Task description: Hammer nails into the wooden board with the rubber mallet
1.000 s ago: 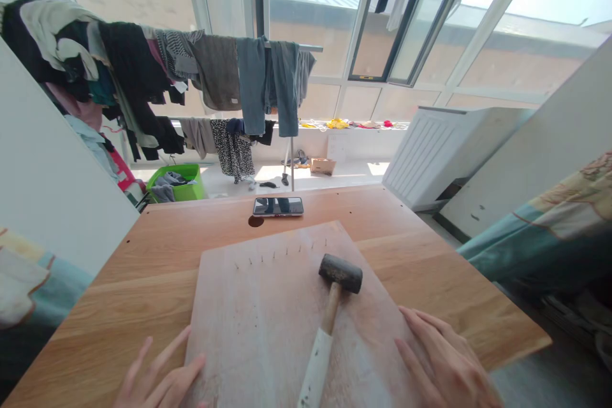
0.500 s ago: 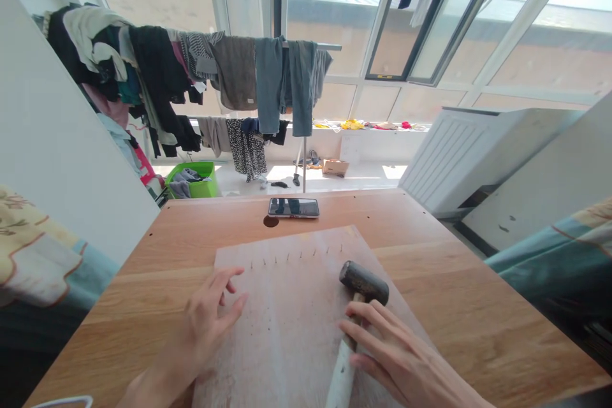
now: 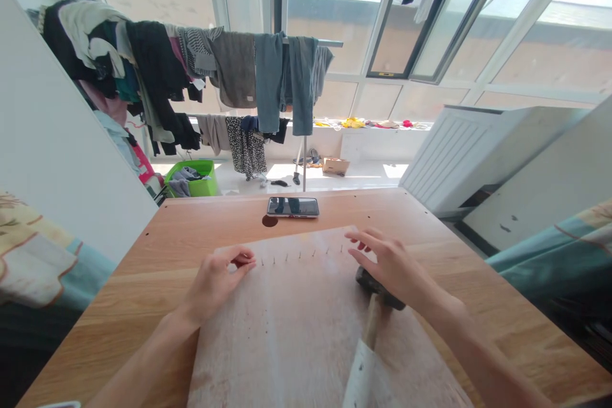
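A pale wooden board point(image 3: 287, 331) lies on the table with a row of small upright nails point(image 3: 299, 255) along its far edge. My left hand point(image 3: 220, 277) is closed in a pinch at the left end of the row, its fingertips covering the leftmost nail. Over the board's far right corner, my right hand point(image 3: 389, 261) is open, thumb and fingers apart, just right of the last nail point(image 3: 341, 248). Beneath that hand rests a hammer point(image 3: 370, 325), its dark head partly hidden and its white-wrapped handle pointing towards me. Small dark marks dot the board.
A phone point(image 3: 292, 207) lies behind the board, beside a round dark hole point(image 3: 269, 221) in the wooden table point(image 3: 478, 293). Beyond are a laundry rack point(image 3: 329, 43) hung with clothes and a green basket point(image 3: 205, 186). Curtains point(image 3: 540, 261) hang at both sides.
My right hand has let go of the hammer, now lying further right, and moved up to the board's far right corner. My left hand has moved forward and closed at the leftmost nail.
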Demonstrator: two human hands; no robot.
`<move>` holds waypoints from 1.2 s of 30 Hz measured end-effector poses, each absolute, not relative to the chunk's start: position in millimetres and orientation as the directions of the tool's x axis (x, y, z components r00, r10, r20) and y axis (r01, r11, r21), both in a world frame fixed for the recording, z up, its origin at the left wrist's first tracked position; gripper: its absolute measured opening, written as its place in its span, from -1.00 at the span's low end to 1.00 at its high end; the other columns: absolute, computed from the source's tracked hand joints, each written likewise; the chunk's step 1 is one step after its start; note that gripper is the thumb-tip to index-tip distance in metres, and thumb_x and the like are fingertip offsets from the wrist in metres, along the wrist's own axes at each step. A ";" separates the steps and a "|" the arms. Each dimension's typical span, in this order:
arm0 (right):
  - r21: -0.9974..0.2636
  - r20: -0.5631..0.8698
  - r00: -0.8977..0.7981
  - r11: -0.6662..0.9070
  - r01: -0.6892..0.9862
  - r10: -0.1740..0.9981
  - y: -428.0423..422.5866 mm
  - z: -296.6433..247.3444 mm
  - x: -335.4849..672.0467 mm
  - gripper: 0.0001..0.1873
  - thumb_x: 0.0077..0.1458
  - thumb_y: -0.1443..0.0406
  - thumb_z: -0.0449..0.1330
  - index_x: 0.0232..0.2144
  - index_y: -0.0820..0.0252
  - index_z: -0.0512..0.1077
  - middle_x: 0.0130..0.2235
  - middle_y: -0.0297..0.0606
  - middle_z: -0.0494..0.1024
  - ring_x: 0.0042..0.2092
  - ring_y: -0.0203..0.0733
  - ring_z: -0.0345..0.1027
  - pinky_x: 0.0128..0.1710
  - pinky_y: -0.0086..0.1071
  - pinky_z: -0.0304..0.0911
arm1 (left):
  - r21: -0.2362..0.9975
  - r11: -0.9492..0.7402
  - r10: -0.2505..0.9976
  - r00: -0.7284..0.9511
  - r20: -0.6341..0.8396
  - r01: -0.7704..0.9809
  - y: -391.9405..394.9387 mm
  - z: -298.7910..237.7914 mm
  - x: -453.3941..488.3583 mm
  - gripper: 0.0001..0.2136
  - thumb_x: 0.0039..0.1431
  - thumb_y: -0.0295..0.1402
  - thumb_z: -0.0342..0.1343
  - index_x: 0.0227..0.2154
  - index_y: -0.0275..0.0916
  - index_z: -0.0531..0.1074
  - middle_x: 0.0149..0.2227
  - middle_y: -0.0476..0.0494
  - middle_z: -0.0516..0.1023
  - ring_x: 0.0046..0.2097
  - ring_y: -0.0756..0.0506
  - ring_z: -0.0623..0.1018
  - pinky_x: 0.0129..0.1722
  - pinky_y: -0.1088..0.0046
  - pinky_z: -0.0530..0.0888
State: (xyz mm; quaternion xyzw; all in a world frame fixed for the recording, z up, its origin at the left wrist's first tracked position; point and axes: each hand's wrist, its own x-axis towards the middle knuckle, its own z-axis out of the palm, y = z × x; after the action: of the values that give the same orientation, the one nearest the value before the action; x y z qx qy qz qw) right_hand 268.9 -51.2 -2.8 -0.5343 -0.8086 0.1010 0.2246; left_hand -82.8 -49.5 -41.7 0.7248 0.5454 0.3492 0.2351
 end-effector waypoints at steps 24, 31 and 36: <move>-0.369 0.000 -0.490 0.456 0.810 0.872 -3.4 -6.8 214.7 -0.85 0.32 0.25 0.22 -0.16 0.20 0.53 -0.18 -0.27 0.63 -0.19 -0.20 0.53 -0.11 -0.21 0.45 | 0.784 -0.298 0.954 0.184 0.235 0.544 -42.7 -48.0 -45.3 -0.85 0.16 -0.24 0.15 -0.31 -0.18 0.54 -0.29 -0.08 0.71 -0.24 -0.16 0.69 -0.17 0.34 0.62; -0.374 0.015 -0.496 0.465 0.802 0.868 -7.8 -0.7 205.8 -0.83 0.30 0.28 0.20 -0.33 0.14 0.57 -0.31 -0.31 0.66 -0.27 -0.20 0.53 -0.22 -0.34 0.36 | 0.802 -0.312 0.946 0.090 0.311 0.509 -38.6 -44.4 -30.8 -0.88 0.14 -0.27 0.21 -0.33 -0.20 0.54 -0.34 -0.06 0.70 -0.30 -0.13 0.69 -0.17 0.36 0.62; -0.404 0.003 -0.516 0.473 0.783 0.857 -10.6 2.8 191.2 -0.83 0.31 0.23 0.22 -0.25 0.19 0.55 -0.24 -0.29 0.65 -0.23 -0.20 0.54 -0.17 -0.26 0.43 | 0.802 -0.322 0.946 0.214 0.245 0.503 -34.9 -44.3 -18.3 -0.92 0.15 -0.39 0.15 -0.33 -0.19 0.53 -0.31 -0.04 0.70 -0.24 -0.13 0.69 -0.15 0.36 0.60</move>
State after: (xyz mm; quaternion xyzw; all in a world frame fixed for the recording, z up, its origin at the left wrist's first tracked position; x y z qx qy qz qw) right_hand 191.2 -10.6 2.8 -0.4812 -0.8519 0.1788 0.1030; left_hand -18.3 -34.9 -44.3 0.7211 0.5023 0.3752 0.2948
